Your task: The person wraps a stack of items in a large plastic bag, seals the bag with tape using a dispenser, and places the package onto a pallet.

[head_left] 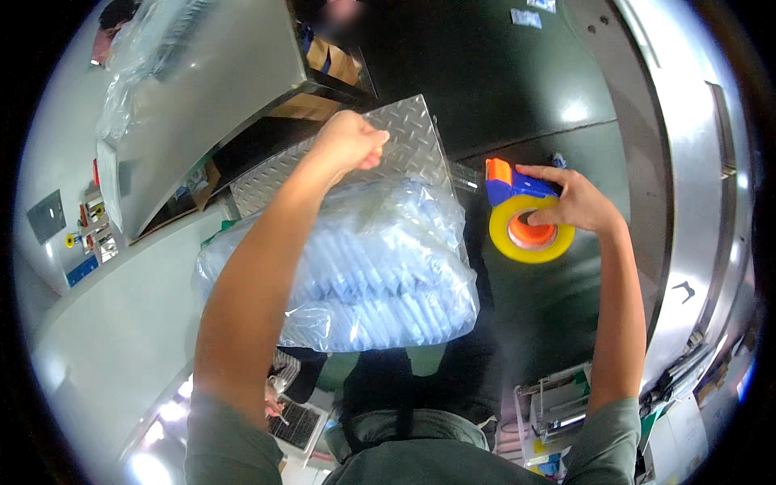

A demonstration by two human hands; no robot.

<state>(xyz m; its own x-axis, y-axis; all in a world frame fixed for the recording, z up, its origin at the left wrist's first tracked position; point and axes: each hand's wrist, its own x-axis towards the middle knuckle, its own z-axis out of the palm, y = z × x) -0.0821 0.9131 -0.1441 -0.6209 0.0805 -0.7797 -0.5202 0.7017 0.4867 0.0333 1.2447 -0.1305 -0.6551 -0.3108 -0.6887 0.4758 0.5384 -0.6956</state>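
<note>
My right hand [578, 198] grips a blue and orange tape dispenser [511, 184]. It carries a wide roll of yellow tape [501, 242] around an orange hub, with my thumb at the hub. My left hand [349, 145] is closed in a fist just beyond a large clear plastic bag [388, 275]. Whatever that fist may hold is hidden. Rows of light-blue, flat-packed pieces fill the bag, and its film is crumpled. It lies in front of my body, partly under my left forearm.
Beneath the far side of the bag is a diamond-pattern metal plate [420, 133]. A grey table [234, 56] bearing more bagged goods stands at far left. Below the right hand stretches dark green floor [517, 307]. A long metal edge [683, 162] curves along the right.
</note>
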